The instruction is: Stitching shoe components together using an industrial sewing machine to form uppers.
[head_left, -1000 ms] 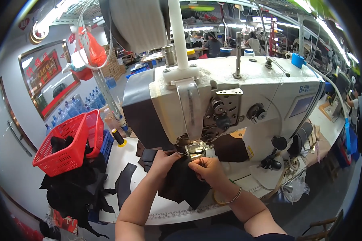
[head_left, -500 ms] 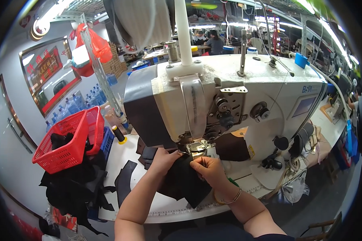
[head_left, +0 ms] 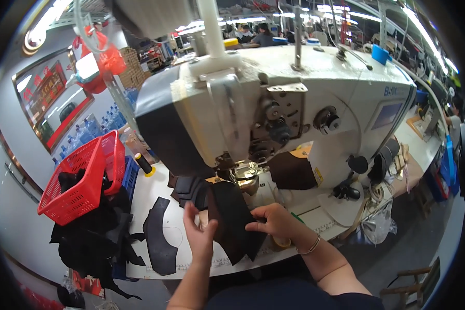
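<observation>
A long dark leather-like piece (head_left: 236,219) lies in front of the sewing machine's (head_left: 191,119) needle area, its far end beside the metal presser foot (head_left: 244,173). At its left edge my left hand (head_left: 199,235) is open, thumb and fingers apart. My right hand (head_left: 274,222) has its thumb and forefinger closed at the piece's right edge; its other fingers are curled out of sight. Behind my left hand lies a small stack of dark cut pieces (head_left: 191,191). A separate curved dark piece (head_left: 160,237) rests on the white table to the left.
Red plastic baskets (head_left: 75,181) holding black scraps stand left of the table, with black cut material (head_left: 90,237) heaped below. A black thread cone (head_left: 144,164) stands on the table's left side. A ruler strip (head_left: 219,262) runs along the front edge. Small parts crowd the right.
My left hand has come away from the presser foot, toward me, and opened. My right hand has moved slightly nearer me. More of the dark piece shows, and the whole view has shifted.
</observation>
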Motion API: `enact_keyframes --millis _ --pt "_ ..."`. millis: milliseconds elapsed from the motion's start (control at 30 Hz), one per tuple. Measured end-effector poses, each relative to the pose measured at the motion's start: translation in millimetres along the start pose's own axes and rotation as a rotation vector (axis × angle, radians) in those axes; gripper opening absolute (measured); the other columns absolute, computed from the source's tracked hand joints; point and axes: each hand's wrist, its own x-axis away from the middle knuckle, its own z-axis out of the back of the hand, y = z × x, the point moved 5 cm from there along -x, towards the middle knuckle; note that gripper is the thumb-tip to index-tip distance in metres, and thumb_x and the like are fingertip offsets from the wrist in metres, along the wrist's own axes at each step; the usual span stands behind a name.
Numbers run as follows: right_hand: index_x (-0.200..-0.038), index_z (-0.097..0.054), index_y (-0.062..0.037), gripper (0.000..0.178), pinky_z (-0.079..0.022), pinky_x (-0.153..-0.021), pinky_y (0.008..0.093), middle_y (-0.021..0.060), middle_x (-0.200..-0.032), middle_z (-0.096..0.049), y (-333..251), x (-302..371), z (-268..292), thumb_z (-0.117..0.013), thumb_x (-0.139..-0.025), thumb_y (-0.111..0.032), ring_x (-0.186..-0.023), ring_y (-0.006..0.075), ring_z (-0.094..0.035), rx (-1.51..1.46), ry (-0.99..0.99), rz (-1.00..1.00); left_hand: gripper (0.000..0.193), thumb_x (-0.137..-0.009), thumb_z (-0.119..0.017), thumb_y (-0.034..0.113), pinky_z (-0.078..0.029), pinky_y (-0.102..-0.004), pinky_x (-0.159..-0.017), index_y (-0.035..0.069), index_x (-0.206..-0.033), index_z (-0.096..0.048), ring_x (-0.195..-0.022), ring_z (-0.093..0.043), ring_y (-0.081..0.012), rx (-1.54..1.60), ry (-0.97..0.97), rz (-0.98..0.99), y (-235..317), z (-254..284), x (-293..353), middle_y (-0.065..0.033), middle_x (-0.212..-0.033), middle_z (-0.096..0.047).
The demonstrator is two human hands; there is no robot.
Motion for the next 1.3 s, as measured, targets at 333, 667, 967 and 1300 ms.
enact_keyframes --millis 333,667,967,1300 --pt "-0.087 -0.065 0.0011 0.032 -0.045 -0.061 0.0267 0.0120 -0.072 -0.065 19.5 22.7 1.6 -0.072 -0.075 -0.028 -0.062 0.0137 -0.056 -0.082 0.015 -0.027 0.037 -0.078 -0.065 0.004 -0.046 -0.0330 -0.087 -0.007 -0.111 -0.053 -0.095 -0.059 -0.0226 0.293 -0.410 0.828 -19.1 -25.4 75.5 -0.0136 -0.106 -0.060" --pt "-0.065 -0.057 -0.0028 0.034 -0.033 -0.047 0.0245 -0.0018 -0.054 -0.049 78.8 83.1 -20.9 -0.073 -0.075 -0.031 -0.050 0.0063 -0.040 -0.459 0.306 -0.376 0.042 -0.075 -0.064 0.000 -0.043 -0.0337 -0.091 -0.006 -0.115 -0.050 -0.100 -0.057 -0.0234 0.304 -0.315 0.750 -19.6 -33.4 75.0 -0.0137 -0.109 -0.059" --pt "-0.073 -0.059 -0.0037 0.019 -0.035 -0.049 0.0194 -0.0044 -0.059 -0.052 67.2 84.2 -14.8 -0.072 -0.078 -0.016 -0.054 0.0032 -0.045 -0.511 0.331 -0.390 0.040 -0.075 -0.067 0.001 -0.043 -0.0320 -0.091 -0.006 -0.112 -0.053 -0.099 -0.057 -0.0211 0.185 -0.297 0.626 -18.1 -37.3 68.3 -0.0123 -0.108 -0.060" --pt "-0.080 -0.064 -0.0026 0.011 -0.038 -0.052 0.0173 -0.0046 -0.065 -0.056 75.2 87.0 -16.8 -0.072 -0.077 -0.010 -0.058 0.0021 -0.048 -0.696 0.390 -0.417 0.041 -0.075 -0.064 -0.002 -0.043 -0.0334 -0.091 -0.005 -0.114 -0.052 -0.100 -0.057 -0.0220 0.217 -0.298 0.655 -21.2 -37.5 69.1 -0.0127 -0.110 -0.059"
